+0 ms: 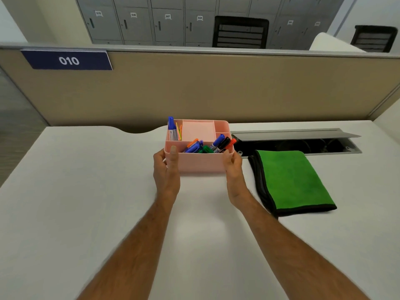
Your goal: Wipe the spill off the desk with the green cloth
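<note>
Both hands, left (166, 169) and right (234, 169), grip clamped on a pink organiser (201, 162) holding markers (207, 146). Right of the right hand, the folded green cloth (292, 180) lies flat on the tabletop (86, 191), long axis running away from the person.

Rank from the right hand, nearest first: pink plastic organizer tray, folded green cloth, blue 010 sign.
1. Pink plastic organizer tray: gripped by the right hand.
2. Folded green cloth: just right, on the desk.
3. Blue 010 sign: far left, on the partition.
</note>
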